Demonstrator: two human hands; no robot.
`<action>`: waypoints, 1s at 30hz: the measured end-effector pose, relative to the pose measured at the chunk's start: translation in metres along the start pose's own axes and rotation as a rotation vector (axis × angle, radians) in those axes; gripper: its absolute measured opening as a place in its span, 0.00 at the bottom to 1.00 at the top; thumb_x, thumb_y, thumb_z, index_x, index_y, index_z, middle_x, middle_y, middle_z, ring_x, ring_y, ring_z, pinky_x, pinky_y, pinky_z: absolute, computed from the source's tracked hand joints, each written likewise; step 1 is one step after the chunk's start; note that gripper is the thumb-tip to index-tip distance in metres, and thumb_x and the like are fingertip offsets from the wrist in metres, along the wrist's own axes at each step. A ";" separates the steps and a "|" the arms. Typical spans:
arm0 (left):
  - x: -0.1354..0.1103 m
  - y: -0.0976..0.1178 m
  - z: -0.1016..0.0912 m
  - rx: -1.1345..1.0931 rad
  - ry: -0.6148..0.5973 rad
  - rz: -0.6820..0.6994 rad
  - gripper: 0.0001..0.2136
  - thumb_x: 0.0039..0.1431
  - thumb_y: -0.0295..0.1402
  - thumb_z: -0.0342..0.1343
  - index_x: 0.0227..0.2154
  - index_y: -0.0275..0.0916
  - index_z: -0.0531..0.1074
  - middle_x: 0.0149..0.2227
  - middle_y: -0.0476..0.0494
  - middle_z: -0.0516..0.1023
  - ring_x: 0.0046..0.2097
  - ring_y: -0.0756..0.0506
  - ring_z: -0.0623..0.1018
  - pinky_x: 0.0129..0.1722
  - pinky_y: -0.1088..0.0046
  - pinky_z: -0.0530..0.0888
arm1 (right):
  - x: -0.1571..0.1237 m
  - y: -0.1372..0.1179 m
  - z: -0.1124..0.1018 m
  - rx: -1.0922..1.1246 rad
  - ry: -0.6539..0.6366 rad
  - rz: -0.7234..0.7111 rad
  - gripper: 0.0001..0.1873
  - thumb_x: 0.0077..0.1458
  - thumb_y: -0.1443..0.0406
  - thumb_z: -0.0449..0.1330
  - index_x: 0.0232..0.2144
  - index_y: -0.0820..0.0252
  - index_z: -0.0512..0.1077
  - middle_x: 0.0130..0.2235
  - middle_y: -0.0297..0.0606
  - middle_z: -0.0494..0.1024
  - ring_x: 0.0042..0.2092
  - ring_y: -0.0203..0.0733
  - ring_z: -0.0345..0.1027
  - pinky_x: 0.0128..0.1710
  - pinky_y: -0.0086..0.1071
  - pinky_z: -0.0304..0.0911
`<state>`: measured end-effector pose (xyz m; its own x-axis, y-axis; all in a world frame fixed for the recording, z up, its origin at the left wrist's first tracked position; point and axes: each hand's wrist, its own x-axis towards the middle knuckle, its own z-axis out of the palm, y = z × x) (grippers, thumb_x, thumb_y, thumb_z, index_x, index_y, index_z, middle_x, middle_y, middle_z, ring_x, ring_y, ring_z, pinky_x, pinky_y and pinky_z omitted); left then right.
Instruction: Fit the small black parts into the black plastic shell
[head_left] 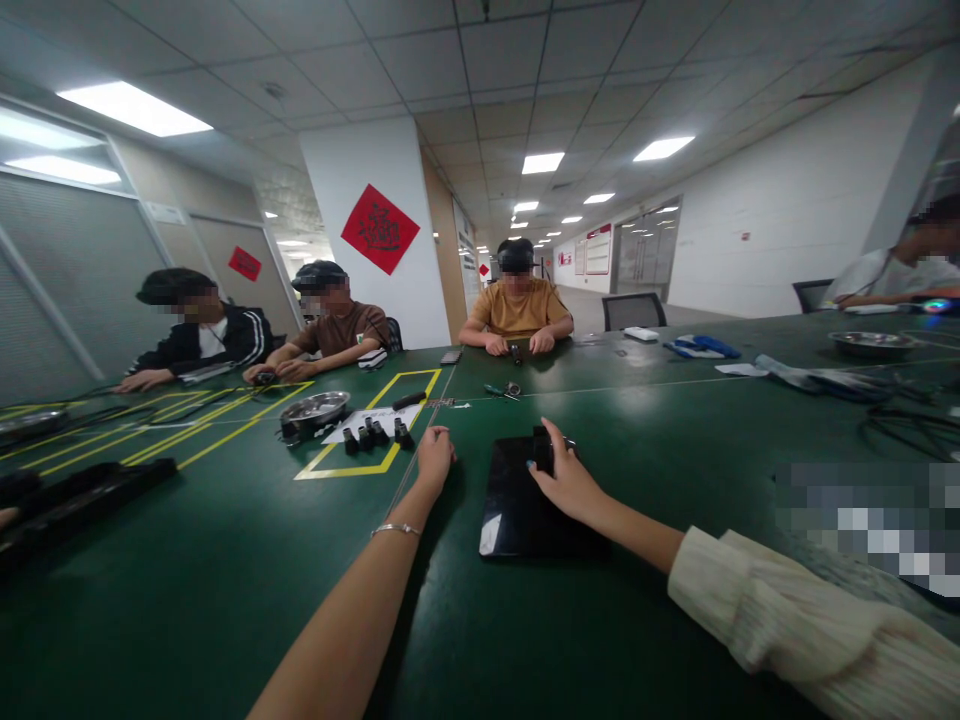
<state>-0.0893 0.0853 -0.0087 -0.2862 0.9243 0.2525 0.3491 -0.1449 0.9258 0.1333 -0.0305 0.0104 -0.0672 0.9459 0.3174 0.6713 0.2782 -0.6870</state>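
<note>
My left hand [434, 456] rests on the green table [225, 600] with its fingers curled under, and I cannot make out anything in them. It lies just right of several small black parts [373, 434] on a white sheet inside a yellow taped rectangle. My right hand [564, 478] is closed round a small black block [541, 447] at the far edge of a glossy black tray [525, 505].
A metal bowl [315, 408] sits left of the black parts. Long black trays [75, 500] lie at the left edge. Three people sit at the far side, a fourth at the right. Pliers [501, 390], blue items [701, 347], another metal bowl [874, 343] and cables [911, 425] lie farther off.
</note>
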 end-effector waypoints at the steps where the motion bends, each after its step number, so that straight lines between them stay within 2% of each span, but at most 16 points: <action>1: 0.000 0.000 0.000 0.001 -0.001 0.005 0.09 0.51 0.33 0.42 0.33 0.37 0.63 0.15 0.56 0.61 0.18 0.52 0.67 0.19 0.79 0.61 | 0.000 0.000 0.000 0.005 -0.013 -0.001 0.39 0.51 0.63 0.51 0.60 0.58 0.34 0.51 0.44 0.63 0.54 0.45 0.55 0.53 0.42 0.49; 4: -0.002 0.001 0.000 -0.001 -0.003 0.017 0.09 0.51 0.33 0.42 0.33 0.37 0.63 0.14 0.56 0.61 0.17 0.52 0.66 0.19 0.79 0.61 | -0.003 -0.003 -0.002 0.028 -0.089 -0.048 0.43 0.50 0.66 0.51 0.60 0.58 0.29 0.53 0.47 0.60 0.51 0.43 0.59 0.51 0.41 0.52; 7: -0.005 0.005 -0.001 0.000 -0.004 0.007 0.08 0.51 0.33 0.42 0.33 0.38 0.63 0.14 0.56 0.61 0.18 0.52 0.66 0.19 0.79 0.61 | -0.006 -0.008 -0.002 0.067 -0.170 -0.134 0.43 0.51 0.68 0.50 0.60 0.59 0.25 0.50 0.48 0.63 0.45 0.39 0.64 0.49 0.38 0.55; 9: -0.006 0.006 -0.001 -0.006 -0.009 -0.003 0.08 0.51 0.32 0.42 0.33 0.38 0.63 0.14 0.56 0.61 0.17 0.52 0.66 0.19 0.79 0.61 | -0.008 -0.012 -0.001 0.075 -0.177 -0.193 0.43 0.51 0.69 0.50 0.60 0.58 0.25 0.52 0.47 0.61 0.48 0.38 0.62 0.50 0.37 0.54; 12: -0.005 0.005 0.000 -0.026 -0.014 -0.008 0.08 0.51 0.32 0.43 0.33 0.38 0.63 0.14 0.57 0.61 0.17 0.52 0.66 0.19 0.79 0.61 | -0.010 -0.015 -0.001 0.074 -0.175 -0.265 0.40 0.50 0.70 0.50 0.60 0.55 0.33 0.56 0.44 0.56 0.54 0.39 0.55 0.53 0.38 0.51; 15: -0.003 0.003 0.000 -0.030 -0.018 -0.007 0.08 0.50 0.32 0.43 0.34 0.38 0.63 0.14 0.57 0.61 0.17 0.53 0.66 0.19 0.79 0.61 | -0.012 -0.018 0.000 0.087 -0.158 -0.278 0.32 0.51 0.68 0.50 0.57 0.55 0.44 0.54 0.42 0.59 0.53 0.39 0.57 0.53 0.38 0.52; 17: -0.002 0.002 0.000 -0.023 -0.022 -0.003 0.08 0.50 0.32 0.43 0.34 0.38 0.63 0.14 0.57 0.61 0.17 0.52 0.66 0.19 0.79 0.61 | -0.012 -0.019 0.000 0.074 -0.121 -0.264 0.30 0.52 0.66 0.50 0.56 0.57 0.46 0.52 0.43 0.61 0.51 0.39 0.59 0.52 0.38 0.54; 19: -0.002 0.002 0.000 -0.020 -0.026 -0.004 0.08 0.50 0.32 0.43 0.33 0.38 0.63 0.13 0.57 0.61 0.17 0.52 0.66 0.19 0.79 0.61 | -0.013 -0.019 0.000 0.006 -0.086 -0.269 0.29 0.52 0.64 0.50 0.56 0.58 0.46 0.52 0.44 0.61 0.51 0.40 0.58 0.53 0.40 0.51; 22: -0.005 0.004 -0.001 -0.022 -0.013 -0.004 0.08 0.50 0.32 0.43 0.33 0.38 0.63 0.13 0.56 0.61 0.17 0.52 0.66 0.18 0.79 0.60 | -0.012 -0.018 -0.002 -0.160 -0.088 -0.304 0.31 0.52 0.64 0.50 0.57 0.57 0.45 0.55 0.44 0.58 0.55 0.43 0.52 0.56 0.49 0.38; 24: -0.007 0.007 -0.001 -0.026 0.014 0.016 0.09 0.50 0.32 0.43 0.33 0.38 0.63 0.13 0.57 0.60 0.17 0.52 0.65 0.18 0.79 0.59 | -0.012 -0.018 -0.003 -0.220 -0.102 -0.313 0.33 0.51 0.64 0.51 0.57 0.58 0.43 0.56 0.45 0.55 0.57 0.44 0.49 0.56 0.50 0.36; 28: -0.012 0.014 -0.003 -0.026 0.047 0.063 0.09 0.50 0.33 0.43 0.33 0.38 0.64 0.12 0.57 0.59 0.16 0.51 0.65 0.18 0.78 0.60 | -0.016 -0.022 -0.005 -0.212 -0.125 -0.245 0.35 0.51 0.66 0.51 0.59 0.60 0.40 0.51 0.47 0.62 0.49 0.43 0.60 0.50 0.40 0.52; 30: -0.013 0.017 -0.003 -0.020 0.046 0.074 0.09 0.50 0.33 0.44 0.33 0.37 0.64 0.12 0.56 0.60 0.16 0.51 0.65 0.18 0.78 0.60 | -0.018 -0.025 -0.005 -0.209 -0.153 -0.208 0.36 0.51 0.68 0.50 0.59 0.60 0.38 0.47 0.46 0.66 0.44 0.42 0.64 0.48 0.38 0.55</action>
<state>-0.0821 0.0694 0.0044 -0.3012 0.8935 0.3332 0.3534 -0.2200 0.9092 0.1216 -0.0550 0.0250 -0.3181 0.8911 0.3235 0.7675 0.4424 -0.4640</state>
